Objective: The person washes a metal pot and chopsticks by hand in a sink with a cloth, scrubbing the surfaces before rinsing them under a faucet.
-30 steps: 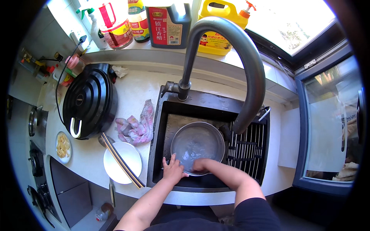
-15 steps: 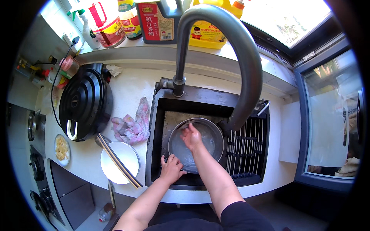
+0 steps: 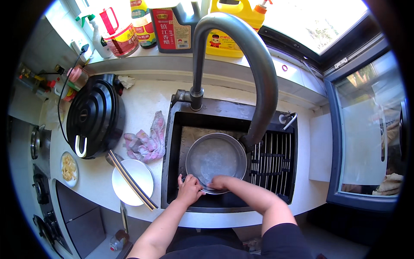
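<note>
A round grey metal pot with cloudy water in the bottom sits in the dark sink. My left hand grips its near-left rim, where a small dark part shows by the fingertips. At the near inner wall of the pot is my right hand, its fingers curled down and mostly hidden; whatever they may hold does not show. Over the sink's right side arches the thick grey faucet, its spout end close to the pot's right rim.
A black rack fills the sink's right part. Left of the sink lie a pinkish rag, white plates with chopsticks across them, a black electric griddle and a dish of pale food. Bottles line the sill; an open window stands right.
My right hand has moved from the pot's far inner side to its near inner wall, its fingers now curled down. The left hand keeps its place on the rim. My view has shifted slightly.
</note>
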`<state>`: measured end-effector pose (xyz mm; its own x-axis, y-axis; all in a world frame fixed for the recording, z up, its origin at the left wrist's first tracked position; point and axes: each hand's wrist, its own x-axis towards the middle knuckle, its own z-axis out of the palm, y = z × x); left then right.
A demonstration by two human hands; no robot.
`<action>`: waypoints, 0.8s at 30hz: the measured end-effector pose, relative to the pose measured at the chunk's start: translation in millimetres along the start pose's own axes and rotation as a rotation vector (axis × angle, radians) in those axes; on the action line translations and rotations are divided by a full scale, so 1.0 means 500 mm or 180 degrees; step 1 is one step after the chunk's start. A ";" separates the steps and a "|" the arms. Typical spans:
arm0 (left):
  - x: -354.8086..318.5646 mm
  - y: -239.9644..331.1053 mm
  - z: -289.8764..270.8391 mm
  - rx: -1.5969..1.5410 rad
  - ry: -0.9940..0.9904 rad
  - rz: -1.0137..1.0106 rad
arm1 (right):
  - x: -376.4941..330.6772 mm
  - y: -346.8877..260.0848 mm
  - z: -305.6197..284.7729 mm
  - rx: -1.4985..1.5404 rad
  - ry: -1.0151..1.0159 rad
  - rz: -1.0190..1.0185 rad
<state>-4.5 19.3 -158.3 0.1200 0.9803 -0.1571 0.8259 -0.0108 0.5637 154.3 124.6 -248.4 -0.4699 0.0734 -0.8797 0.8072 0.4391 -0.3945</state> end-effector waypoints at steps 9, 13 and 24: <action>-0.001 0.000 0.002 -0.0017 0.0042 -0.0016 | -0.089 0.058 -0.148 -0.4490 0.0375 0.0391; -0.001 0.002 0.001 0.0030 0.0032 -0.0018 | 0.004 0.040 -0.160 -0.3842 0.1556 0.0290; 0.002 0.003 0.007 0.0145 0.0028 0.0017 | 0.144 -0.068 -0.023 0.3565 0.1881 -0.0929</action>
<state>-1.0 19.7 -160.5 0.1199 0.9818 -0.1470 0.8495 -0.0248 0.5270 88.6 125.4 -295.2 -0.5316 0.6098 -0.5878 0.3719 -0.4555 -0.8088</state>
